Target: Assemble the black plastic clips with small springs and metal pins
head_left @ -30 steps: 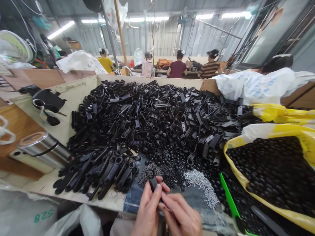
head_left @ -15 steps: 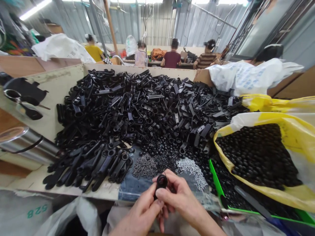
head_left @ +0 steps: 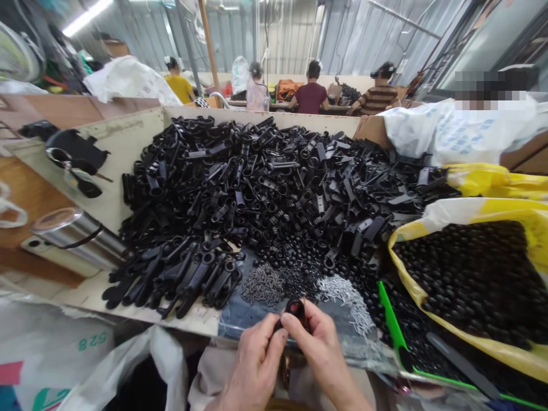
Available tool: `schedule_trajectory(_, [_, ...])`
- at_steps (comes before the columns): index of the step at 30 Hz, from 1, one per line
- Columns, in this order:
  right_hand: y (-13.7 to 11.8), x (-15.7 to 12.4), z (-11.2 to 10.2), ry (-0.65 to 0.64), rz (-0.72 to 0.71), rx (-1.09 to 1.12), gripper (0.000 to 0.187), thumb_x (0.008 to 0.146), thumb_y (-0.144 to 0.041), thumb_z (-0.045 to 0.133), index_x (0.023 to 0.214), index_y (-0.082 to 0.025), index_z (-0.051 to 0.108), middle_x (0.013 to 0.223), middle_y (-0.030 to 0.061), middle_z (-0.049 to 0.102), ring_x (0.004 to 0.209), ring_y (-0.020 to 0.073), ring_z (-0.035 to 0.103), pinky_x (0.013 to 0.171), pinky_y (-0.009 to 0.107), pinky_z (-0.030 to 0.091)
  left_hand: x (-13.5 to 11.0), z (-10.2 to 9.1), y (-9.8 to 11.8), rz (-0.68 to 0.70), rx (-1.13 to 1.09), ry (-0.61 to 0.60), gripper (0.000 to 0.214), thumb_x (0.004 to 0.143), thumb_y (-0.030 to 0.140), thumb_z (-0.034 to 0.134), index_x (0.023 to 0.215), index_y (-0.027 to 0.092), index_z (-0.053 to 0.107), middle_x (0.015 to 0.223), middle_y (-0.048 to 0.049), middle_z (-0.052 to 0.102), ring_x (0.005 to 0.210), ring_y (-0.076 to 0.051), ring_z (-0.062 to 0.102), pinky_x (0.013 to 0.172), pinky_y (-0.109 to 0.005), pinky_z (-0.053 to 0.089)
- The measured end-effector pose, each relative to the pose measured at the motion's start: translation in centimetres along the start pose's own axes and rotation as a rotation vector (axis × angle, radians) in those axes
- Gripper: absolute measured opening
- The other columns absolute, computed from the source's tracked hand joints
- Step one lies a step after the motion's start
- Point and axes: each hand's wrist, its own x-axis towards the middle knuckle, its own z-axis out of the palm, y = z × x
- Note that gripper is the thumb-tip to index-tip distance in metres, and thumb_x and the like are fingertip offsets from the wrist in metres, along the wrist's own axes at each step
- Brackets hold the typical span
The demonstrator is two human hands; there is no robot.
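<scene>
Both of my hands are closed around one small black plastic part with a ring-shaped end point(head_left: 295, 308), held over the front edge of the table. My left hand point(head_left: 257, 348) grips its lower left side, with thumb and fingers pressed together. From the right, my right hand point(head_left: 319, 342) lays its thumb across the part below the ring. The lower portion of the part is hidden by my fingers. Just beyond lie a pile of small dark grey pieces point(head_left: 262, 284) and a pile of silver pins point(head_left: 353, 302) on a blue cloth point(head_left: 235, 317).
A big heap of black plastic parts point(head_left: 240, 177) fills the table. Black handle-like pieces point(head_left: 188, 279) lie in a row at left, near a steel flask point(head_left: 81, 234). At right stand a yellow-white bag of black balls point(head_left: 466, 274) and a green-edged tray point(head_left: 391, 319). Several people sit behind.
The whole view has shifted, so the table things appear farther right. My hands still hold the black part, and my right hand's fingers have drawn in closer around it.
</scene>
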Motion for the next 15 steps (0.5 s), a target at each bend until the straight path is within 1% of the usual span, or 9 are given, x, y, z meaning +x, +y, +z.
schedule_trajectory(2, [0.2, -0.2, -0.1, -0.052, 0.016, 0.039, 0.045, 0.081, -0.058, 0.074, 0.069, -0.018, 0.057, 0.067, -0.0031, 0.049, 0.063, 0.0133, 0.043, 0.058, 0.024, 0.038, -0.1, -0.5, -0.1, 0.0, -0.084, 0.022, 0.011, 0.081, 0.039, 0.078, 0.087, 0.03, 0.082, 0.083, -0.0083, 0.077, 0.077, -0.027, 0.065, 0.078, -0.032, 0.044])
schedule_trajectory(3, [0.3, -0.2, -0.3, -0.097, 0.031, 0.071, 0.043, 0.08, -0.059, 0.075, 0.075, -0.018, 0.062, 0.069, -0.002, 0.052, 0.064, 0.0139, 0.045, 0.059, 0.024, 0.04, 0.1, -1.2, 0.1, 0.023, -0.084, -0.026, 0.015, 0.082, 0.037, 0.077, 0.094, 0.029, 0.083, 0.086, -0.0097, 0.079, 0.079, -0.028, 0.067, 0.081, -0.033, 0.045])
schedule_trajectory(5, [0.5, 0.1, -0.9, -0.173, 0.048, 0.119, 0.046, 0.08, -0.06, 0.076, 0.098, -0.018, 0.07, 0.072, -0.0013, 0.057, 0.064, 0.0146, 0.049, 0.059, 0.025, 0.041, 1.2, -3.2, 0.8, 0.117, 0.046, -0.133, 0.02, 0.09, 0.033, 0.069, 0.105, 0.027, 0.081, 0.089, -0.0106, 0.08, 0.081, -0.028, 0.07, 0.079, -0.033, 0.047])
schedule_trajectory(6, [0.5, 0.5, -1.2, -0.189, 0.04, 0.115, 0.051, 0.081, -0.061, 0.075, 0.111, -0.019, 0.07, 0.071, -0.0018, 0.057, 0.063, 0.0147, 0.049, 0.057, 0.025, 0.041, 2.0, -4.6, 1.3, 0.175, 0.171, -0.141, 0.025, 0.093, 0.03, 0.065, 0.113, 0.026, 0.078, 0.096, -0.0107, 0.08, 0.084, -0.028, 0.071, 0.08, -0.033, 0.048])
schedule_trajectory(8, [0.4, 1.6, -1.5, -0.189, -0.001, 0.04, 0.057, 0.089, -0.063, 0.065, 0.126, -0.02, 0.066, 0.065, -0.0034, 0.054, 0.058, 0.0148, 0.048, 0.054, 0.025, 0.039, 4.1, -7.6, 2.3, 0.362, 0.474, 0.154, 0.026, 0.095, 0.027, 0.062, 0.116, 0.022, 0.076, 0.105, -0.0117, 0.079, 0.095, -0.028, 0.07, 0.088, -0.035, 0.048])
schedule_trajectory(9, [0.1, 2.3, -1.5, -0.2, -0.022, -0.027, 0.055, 0.092, -0.062, 0.059, 0.126, -0.019, 0.067, 0.062, -0.0036, 0.054, 0.057, 0.015, 0.048, 0.054, 0.025, 0.039, 5.2, -9.1, 2.6, 0.496, 0.63, 0.279, 0.027, 0.095, 0.028, 0.059, 0.114, 0.019, 0.076, 0.099, -0.0121, 0.079, 0.09, -0.028, 0.07, 0.086, -0.037, 0.048])
schedule_trajectory(11, [-0.6, 4.1, -1.0, -0.227, -0.068, -0.196, 0.047, 0.098, -0.057, 0.052, 0.114, -0.018, 0.072, 0.062, -0.0025, 0.056, 0.057, 0.0154, 0.051, 0.054, 0.025, 0.04, 7.4, -11.5, 2.9, 0.638, 0.929, 0.468, 0.027, 0.097, 0.028, 0.057, 0.112, 0.014, 0.075, 0.097, -0.0133, 0.079, 0.088, -0.028, 0.068, 0.085, -0.04, 0.047])
schedule_trajectory(13, [-1.7, 6.4, -0.1, -0.221, -0.159, -0.43, 0.038, 0.1, -0.049, 0.051, 0.104, -0.019, 0.074, 0.065, -0.0011, 0.061, 0.059, 0.0158, 0.056, 0.055, 0.024, 0.042, 9.3, -12.7, 2.5, 0.664, 1.18, 0.61, 0.026, 0.097, 0.027, 0.057, 0.11, 0.013, 0.076, 0.107, -0.0157, 0.078, 0.101, -0.033, 0.066, 0.088, -0.045, 0.043])
schedule_trajectory(15, [-2.8, 9.1, 1.0, -0.142, -0.271, -0.693, 0.028, 0.1, -0.038, 0.053, 0.104, -0.021, 0.075, 0.072, -0.0006, 0.068, 0.065, 0.0161, 0.063, 0.061, 0.024, 0.046, 10.5, -13.1, 1.8, 0.659, 1.306, 0.675, 0.026, 0.097, 0.026, 0.058, 0.113, 0.015, 0.075, 0.118, -0.0156, 0.076, 0.111, -0.036, 0.062, 0.093, -0.05, 0.039])
